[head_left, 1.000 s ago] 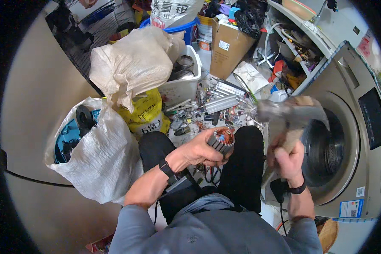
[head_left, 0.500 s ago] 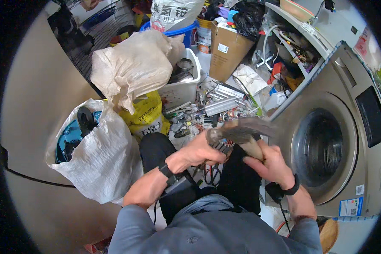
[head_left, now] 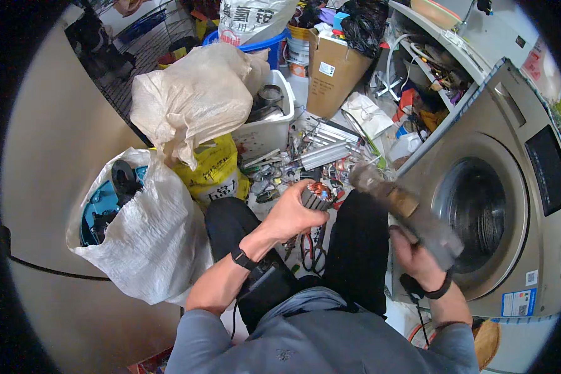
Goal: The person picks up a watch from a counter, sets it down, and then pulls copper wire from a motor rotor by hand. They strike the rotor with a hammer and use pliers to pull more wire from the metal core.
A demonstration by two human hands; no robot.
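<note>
Core (head_left: 315,199), grey, ridged and copper-topped, sits clamped in left grip (head_left: 295,215), right grip (head_left: 419,260) clasping blurred hammer (head_left: 405,204)

Dressed in grey and black

My grey shirt (head_left: 349,336) bears a small dark emblem (head_left: 284,355), and its sleeves (head_left: 199,336) end near my elbows. Beyond the shirt are my black trousers (head_left: 356,249). Ahead-left of the shirt sits a black left wristband (head_left: 243,258); ahead-right, a dark right wristband (head_left: 441,287), beside a black box (head_left: 410,285) with thin cable (head_left: 422,325).
</note>
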